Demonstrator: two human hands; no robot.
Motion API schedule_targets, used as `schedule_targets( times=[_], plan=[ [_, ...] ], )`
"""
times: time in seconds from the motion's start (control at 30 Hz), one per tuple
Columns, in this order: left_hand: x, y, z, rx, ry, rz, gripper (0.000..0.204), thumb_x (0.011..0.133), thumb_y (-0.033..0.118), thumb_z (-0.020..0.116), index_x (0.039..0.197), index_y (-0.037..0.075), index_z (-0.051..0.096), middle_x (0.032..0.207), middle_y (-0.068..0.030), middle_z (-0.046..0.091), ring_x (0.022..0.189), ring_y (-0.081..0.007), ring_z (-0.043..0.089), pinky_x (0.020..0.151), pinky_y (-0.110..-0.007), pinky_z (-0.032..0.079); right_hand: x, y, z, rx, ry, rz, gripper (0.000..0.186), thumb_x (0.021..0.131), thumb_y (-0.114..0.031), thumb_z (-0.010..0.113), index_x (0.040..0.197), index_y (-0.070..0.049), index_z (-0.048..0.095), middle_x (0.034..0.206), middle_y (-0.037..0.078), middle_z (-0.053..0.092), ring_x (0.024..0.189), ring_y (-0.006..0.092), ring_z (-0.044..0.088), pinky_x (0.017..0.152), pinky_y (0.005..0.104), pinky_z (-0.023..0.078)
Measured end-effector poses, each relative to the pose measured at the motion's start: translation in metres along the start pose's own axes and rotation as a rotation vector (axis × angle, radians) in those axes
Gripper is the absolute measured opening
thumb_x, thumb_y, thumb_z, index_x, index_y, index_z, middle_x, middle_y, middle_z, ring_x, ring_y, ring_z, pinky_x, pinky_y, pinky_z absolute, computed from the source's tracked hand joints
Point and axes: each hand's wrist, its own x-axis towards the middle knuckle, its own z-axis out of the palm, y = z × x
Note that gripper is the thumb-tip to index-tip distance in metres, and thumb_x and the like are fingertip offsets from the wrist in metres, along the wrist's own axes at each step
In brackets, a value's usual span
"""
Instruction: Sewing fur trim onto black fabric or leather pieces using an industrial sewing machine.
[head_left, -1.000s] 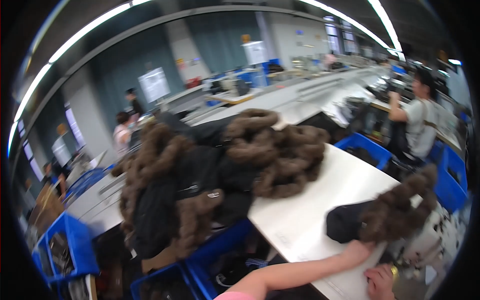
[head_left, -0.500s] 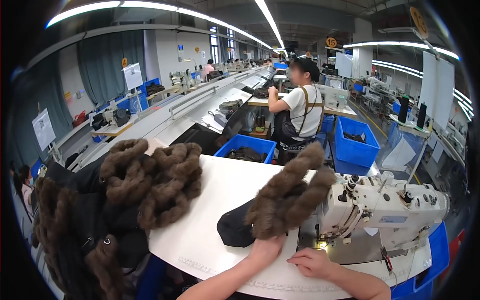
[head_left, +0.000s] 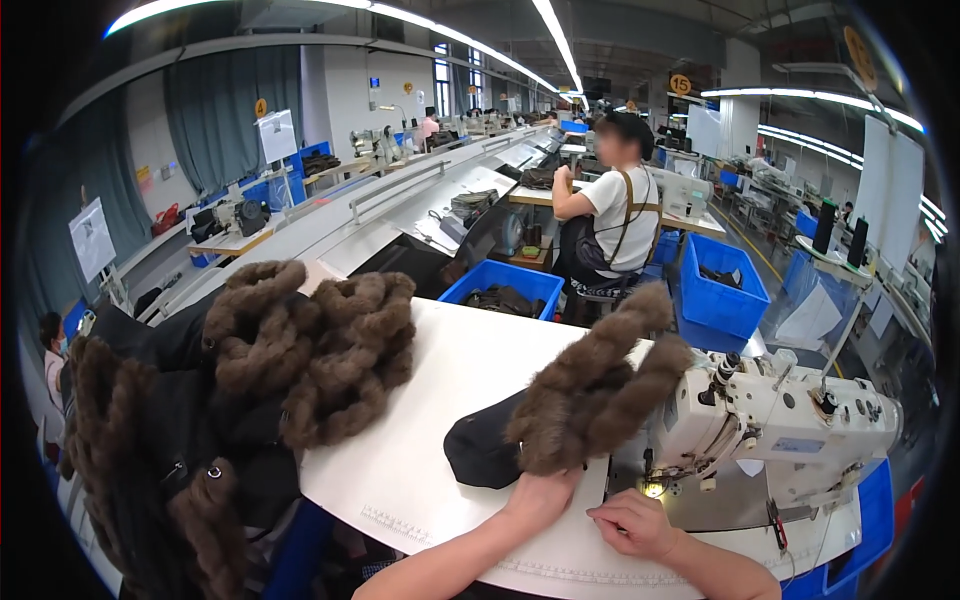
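Observation:
A black fabric piece (head_left: 482, 447) with thick brown fur trim (head_left: 572, 405) lies on the white sewing table, left of the sewing machine (head_left: 800, 410). My left hand (head_left: 545, 497) is at the lower edge of the fur, closed on the piece; its fingertips are hidden beneath it. Just in front of the lit needle area (head_left: 654, 489), my right hand (head_left: 635, 524) rests low over the table. Its fingers are curled and pressed together, and anything between them is too small to make out.
More fur-trimmed black pieces (head_left: 345, 360) are heaped at the left. Small red-handled snips (head_left: 776, 525) lie by the machine base. Beyond the table stand blue bins (head_left: 722, 290), (head_left: 505, 290) with dark cloth. A co-worker (head_left: 615, 205) sits at another machine ahead.
The whole view has shifted slightly. My right hand's fingers are more curled in than before. My left hand stays at the fur, and the piece lies nearly as it did.

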Motion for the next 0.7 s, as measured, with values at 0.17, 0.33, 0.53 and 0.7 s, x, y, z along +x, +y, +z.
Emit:
schedule_targets(
  times=[0.17,0.33,0.53,0.7],
  plan=[
    [0.007,-0.001,0.019,-0.042,-0.085,0.069,0.016,0.088,0.01,0.048,0.099,0.002,0.057,0.089,-0.0214,0.062,0.076,-0.0393,0.064,0.058,-0.049,0.052,-0.015,0.0,-0.007,-0.034,-0.09,0.047,0.033,0.065,0.005,0.065,0.094,-0.01,0.071,0.09,0.004,0.066,0.078,0.0238,0.062,0.067,0.0332,0.052],
    [0.003,0.003,0.005,-0.116,-0.158,-0.071,0.014,0.079,0.005,0.055,0.093,0.003,0.058,0.087,-0.0176,0.061,0.082,-0.0392,0.061,0.065,-0.05,0.05,-0.012,0.003,-0.005,0.069,-0.159,0.059,0.04,0.06,0.013,0.056,0.089,-0.008,0.072,0.082,0.005,0.067,0.071,0.0218,0.062,0.06,0.0309,0.051],
    [0.002,-0.007,0.009,-0.061,-0.081,-0.057,0.015,0.077,0.006,0.058,0.092,0.004,0.06,0.089,-0.0167,0.061,0.081,-0.0385,0.061,0.064,-0.048,0.049,-0.016,0.009,-0.004,0.1,-0.232,0.062,0.037,0.059,0.006,0.062,0.088,-0.014,0.072,0.067,0.001,0.057,0.06,0.0189,0.057,0.049,0.0307,0.046],
    [0.002,-0.005,0.012,-0.058,-0.081,-0.064,0.015,0.077,0.006,0.059,0.092,0.004,0.061,0.086,-0.0158,0.061,0.081,-0.0372,0.061,0.066,-0.048,0.049,-0.018,0.006,-0.006,0.072,-0.235,0.059,0.032,0.06,0.005,0.063,0.083,-0.015,0.07,0.066,0.0,0.056,0.059,0.0189,0.057,0.048,0.0307,0.045]
  ],
)
